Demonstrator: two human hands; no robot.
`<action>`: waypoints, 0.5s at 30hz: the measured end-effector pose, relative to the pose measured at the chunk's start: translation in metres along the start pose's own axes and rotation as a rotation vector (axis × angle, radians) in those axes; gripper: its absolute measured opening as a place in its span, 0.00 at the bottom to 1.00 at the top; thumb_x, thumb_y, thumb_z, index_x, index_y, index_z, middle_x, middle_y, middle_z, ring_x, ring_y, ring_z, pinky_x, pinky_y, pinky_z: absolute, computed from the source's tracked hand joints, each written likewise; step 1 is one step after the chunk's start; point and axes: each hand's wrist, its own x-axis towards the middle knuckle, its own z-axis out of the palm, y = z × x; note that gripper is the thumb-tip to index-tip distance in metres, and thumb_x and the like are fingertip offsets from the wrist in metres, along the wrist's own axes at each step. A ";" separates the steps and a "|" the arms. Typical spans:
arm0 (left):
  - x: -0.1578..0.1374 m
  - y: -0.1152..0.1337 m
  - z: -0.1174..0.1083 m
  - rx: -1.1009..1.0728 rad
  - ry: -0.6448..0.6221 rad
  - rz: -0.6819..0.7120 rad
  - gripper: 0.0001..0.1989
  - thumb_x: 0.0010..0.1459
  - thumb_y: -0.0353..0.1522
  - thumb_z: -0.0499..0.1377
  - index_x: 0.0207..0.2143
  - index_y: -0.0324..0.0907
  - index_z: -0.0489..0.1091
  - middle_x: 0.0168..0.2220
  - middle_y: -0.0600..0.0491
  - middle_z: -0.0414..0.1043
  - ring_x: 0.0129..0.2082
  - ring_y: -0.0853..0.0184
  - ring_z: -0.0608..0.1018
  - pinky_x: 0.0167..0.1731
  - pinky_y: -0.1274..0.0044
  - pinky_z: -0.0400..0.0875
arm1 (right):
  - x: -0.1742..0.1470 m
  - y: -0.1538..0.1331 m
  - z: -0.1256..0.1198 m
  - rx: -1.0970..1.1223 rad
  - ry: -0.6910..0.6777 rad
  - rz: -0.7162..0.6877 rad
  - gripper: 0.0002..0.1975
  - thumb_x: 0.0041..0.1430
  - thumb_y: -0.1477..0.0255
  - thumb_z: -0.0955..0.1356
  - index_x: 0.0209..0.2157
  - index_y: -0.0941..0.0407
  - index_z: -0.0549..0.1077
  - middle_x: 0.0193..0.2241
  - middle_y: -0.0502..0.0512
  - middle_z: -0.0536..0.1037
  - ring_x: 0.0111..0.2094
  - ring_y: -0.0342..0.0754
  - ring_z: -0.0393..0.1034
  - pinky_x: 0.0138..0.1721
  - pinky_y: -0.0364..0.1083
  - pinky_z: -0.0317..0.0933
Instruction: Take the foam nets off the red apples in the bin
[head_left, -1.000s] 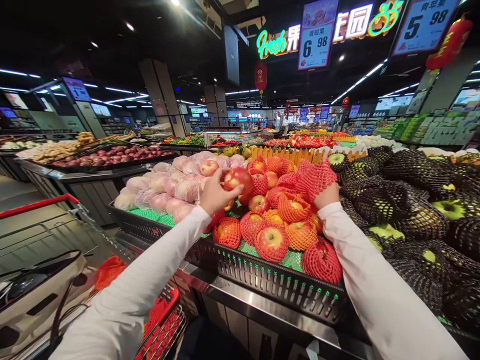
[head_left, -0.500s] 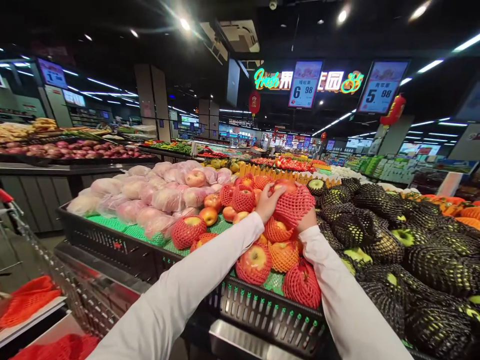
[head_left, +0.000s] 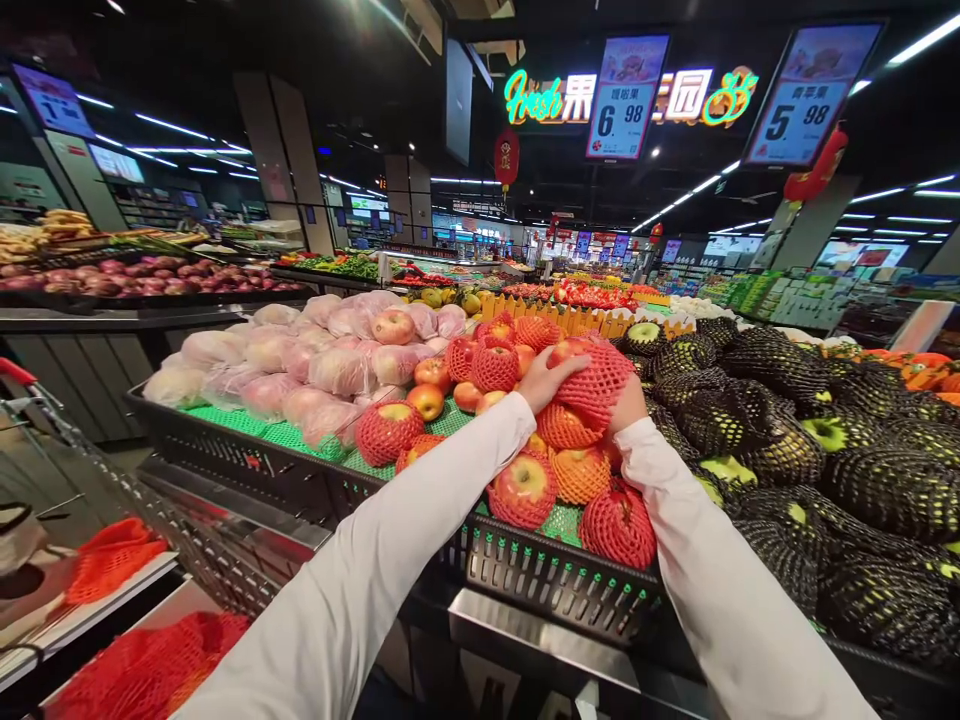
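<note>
- See at far left a grey wire shopping cart [head_left: 180,545] with a red handle [head_left: 16,370], cut off by the edge of view; below, find bunched red netting [head_left: 150,655], running out of sight at the bottom.
- Pass next to round pale-pink fruit in clear film [head_left: 330,370], too veiled by wrapping to make out sharply.
- Extends the left arm, in a long white sleeve [head_left: 360,570], up and rightward from the bottom edge, nearly straight, covering part of a black slotted plastic crate [head_left: 555,590] and some fruit.
- Ends there in the left hand [head_left: 540,382], closed around the left side of apple and net, with thumb stretched rightward across the front and other fingertips hard to make out.
- Holds in that grip, above the netted apples [head_left: 581,473] in the crate, a round, glossy red apple [head_left: 568,349], bare only at a smooth upper-left patch, otherwise hidden.
- Wraps over it a pinkish-red foam net [head_left: 598,388], stretched into diamond mesh and bulging toward the right.
- Sets the right hand [head_left: 631,405] against the net's right end, showing little beyond the wrist and base; cannot tell whether open or gripping, inside the net or behind.
- Slants the right arm, similarly sleeved, down to the bottom edge.
- Borders all this at right with green apples in black mesh [head_left: 757,400], cut off at the edge.
</note>
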 end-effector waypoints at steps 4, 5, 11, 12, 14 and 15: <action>0.009 -0.004 -0.005 -0.166 0.081 0.083 0.29 0.42 0.47 0.68 0.38 0.35 0.70 0.43 0.46 0.75 0.47 0.61 0.76 0.50 0.74 0.68 | 0.001 -0.008 0.001 0.140 0.030 0.063 0.25 0.36 0.62 0.83 0.34 0.60 0.77 0.36 0.58 0.72 0.41 0.58 0.70 0.47 0.47 0.72; 0.010 -0.003 -0.005 -0.209 0.096 0.087 0.29 0.42 0.49 0.67 0.38 0.36 0.69 0.43 0.46 0.75 0.47 0.60 0.76 0.49 0.74 0.69 | 0.002 -0.009 -0.001 0.189 0.074 0.093 0.25 0.35 0.63 0.83 0.33 0.61 0.77 0.35 0.58 0.72 0.38 0.56 0.71 0.40 0.43 0.74; 0.004 0.010 -0.001 -0.326 0.158 0.079 0.29 0.50 0.53 0.55 0.44 0.40 0.64 0.45 0.48 0.75 0.51 0.59 0.76 0.43 0.73 0.73 | 0.005 -0.014 -0.012 0.482 0.506 0.359 0.23 0.35 0.66 0.79 0.32 0.61 0.72 0.35 0.57 0.72 0.25 0.44 0.68 0.16 0.31 0.64; 0.002 0.013 0.000 -0.313 0.171 0.090 0.29 0.50 0.53 0.53 0.45 0.41 0.63 0.46 0.49 0.75 0.52 0.60 0.75 0.42 0.73 0.73 | 0.005 -0.012 -0.012 0.494 0.505 0.409 0.22 0.37 0.66 0.77 0.33 0.60 0.71 0.34 0.55 0.71 0.25 0.44 0.68 0.16 0.31 0.64; -0.001 0.015 0.003 -0.282 0.175 0.086 0.30 0.50 0.54 0.51 0.46 0.41 0.62 0.46 0.49 0.74 0.52 0.59 0.75 0.42 0.72 0.73 | 0.003 -0.004 -0.008 0.502 0.379 0.483 0.22 0.41 0.65 0.76 0.37 0.59 0.71 0.34 0.53 0.71 0.27 0.47 0.69 0.18 0.34 0.67; -0.002 0.015 0.004 -0.265 0.167 0.075 0.31 0.49 0.55 0.50 0.46 0.41 0.62 0.45 0.49 0.74 0.52 0.58 0.75 0.41 0.72 0.73 | 0.002 0.001 -0.006 0.503 0.290 0.494 0.24 0.40 0.64 0.77 0.39 0.59 0.71 0.35 0.53 0.71 0.31 0.50 0.71 0.21 0.37 0.70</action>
